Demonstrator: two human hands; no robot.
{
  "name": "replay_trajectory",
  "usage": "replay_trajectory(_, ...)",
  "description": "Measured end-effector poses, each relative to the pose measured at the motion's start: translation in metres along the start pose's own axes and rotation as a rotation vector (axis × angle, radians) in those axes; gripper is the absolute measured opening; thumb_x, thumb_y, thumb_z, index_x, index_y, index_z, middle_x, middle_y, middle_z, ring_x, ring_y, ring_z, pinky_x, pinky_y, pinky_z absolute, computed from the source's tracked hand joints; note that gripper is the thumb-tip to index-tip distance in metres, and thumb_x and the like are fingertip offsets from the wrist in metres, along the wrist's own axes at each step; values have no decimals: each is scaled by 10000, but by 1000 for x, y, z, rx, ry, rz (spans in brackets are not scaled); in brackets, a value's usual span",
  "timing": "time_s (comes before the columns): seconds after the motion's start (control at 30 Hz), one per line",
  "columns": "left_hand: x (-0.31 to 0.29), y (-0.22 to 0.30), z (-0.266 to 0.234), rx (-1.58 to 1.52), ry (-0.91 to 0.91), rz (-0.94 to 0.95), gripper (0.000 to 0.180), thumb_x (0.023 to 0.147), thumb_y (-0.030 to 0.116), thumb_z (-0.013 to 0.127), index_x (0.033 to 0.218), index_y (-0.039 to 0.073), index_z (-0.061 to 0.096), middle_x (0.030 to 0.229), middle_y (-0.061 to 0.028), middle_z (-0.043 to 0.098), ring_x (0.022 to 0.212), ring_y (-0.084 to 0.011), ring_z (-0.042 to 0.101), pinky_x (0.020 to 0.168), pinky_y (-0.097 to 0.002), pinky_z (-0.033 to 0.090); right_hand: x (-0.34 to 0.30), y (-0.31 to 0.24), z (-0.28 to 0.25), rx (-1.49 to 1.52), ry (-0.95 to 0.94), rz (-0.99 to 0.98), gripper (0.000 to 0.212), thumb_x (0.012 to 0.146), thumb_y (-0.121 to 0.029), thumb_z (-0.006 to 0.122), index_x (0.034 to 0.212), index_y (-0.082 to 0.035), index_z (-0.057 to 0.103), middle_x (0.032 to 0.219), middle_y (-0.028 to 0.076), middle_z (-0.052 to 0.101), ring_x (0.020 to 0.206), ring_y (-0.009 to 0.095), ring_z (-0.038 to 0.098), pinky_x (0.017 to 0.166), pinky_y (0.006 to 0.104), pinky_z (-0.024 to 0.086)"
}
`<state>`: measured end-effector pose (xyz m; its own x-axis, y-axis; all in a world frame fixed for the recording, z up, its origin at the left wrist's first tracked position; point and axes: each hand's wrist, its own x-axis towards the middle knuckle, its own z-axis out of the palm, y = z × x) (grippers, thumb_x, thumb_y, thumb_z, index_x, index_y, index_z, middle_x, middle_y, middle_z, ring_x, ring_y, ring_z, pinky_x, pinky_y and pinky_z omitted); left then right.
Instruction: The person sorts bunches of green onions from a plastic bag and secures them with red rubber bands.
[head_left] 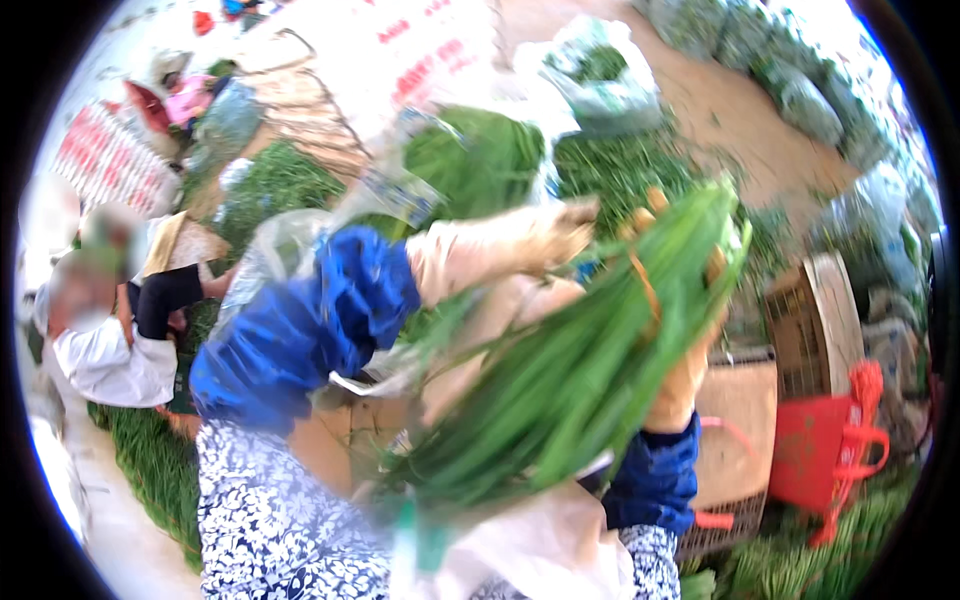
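In the middle, a bunch of long flat green leaves, likely garlic chives, slants from upper right to lower left with an orange band around it. My right hand, in a tan glove, grips the bunch near its upper end; the leaves hide much of the palm. My left hand, in a pale glove below a blue sleeve, reaches across to the upper left of the bunch. Motion smears its fingers, and whether they touch the leaves is unclear. Ahead of it lies a big green heap in clear plastic.
An open plastic bag of greens stands farther ahead. At right are brown crates, a red bag and filled plastic bags. Loose greens lie at left, near a seated person in white. Another person sits farther back.
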<state>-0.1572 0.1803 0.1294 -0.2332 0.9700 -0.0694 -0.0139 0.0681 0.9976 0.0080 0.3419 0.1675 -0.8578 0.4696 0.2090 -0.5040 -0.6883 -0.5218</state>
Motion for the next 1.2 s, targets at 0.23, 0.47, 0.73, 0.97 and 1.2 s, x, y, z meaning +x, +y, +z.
replay_trajectory(0.23,24,-21,107,-873,-109,-178,756,777,368,705,1398,12,462,1344,-194,556,1160,-258,582,999,-368,469,52,-38,-80,-1025,-267,-204,433,1037,-192,437,1434,-18,430,1404,123,514,1228,204,542,1040,331,443)
replay_trajectory(0.47,93,-14,106,-727,181,-27,505,842,317,617,1221,-16,595,1062,-168,696,870,-236,692,783,-359,576,21,-65,-73,-554,211,134,827,976,-670,248,1443,-7,412,1350,127,556,1211,220,536,1070,336,375)
replay_trajectory(0.73,134,-17,101,-884,239,312,248,793,73,704,1034,18,689,926,-104,709,821,-200,684,742,-338,556,-64,-3,-82,-857,325,324,481,896,-198,650,1310,13,528,1150,82,621,1030,192,596,924,309,465)
replay_trajectory(0.97,138,7,103,-28,391,532,916,779,323,736,1472,-65,281,1432,-258,441,1336,-331,421,1120,-379,317,-2,-20,-97,-807,402,33,419,922,-218,577,1246,47,562,1162,95,622,1040,223,596,928,339,474)
replay_trajectory(1.2,60,-57,114,-522,27,-77,498,924,173,657,1363,0,497,1024,14,570,980,-80,507,907,-270,430,59,19,-296,-1858,459,411,315,838,-126,622,1118,18,615,1097,158,641,979,305,587,841,363,499)
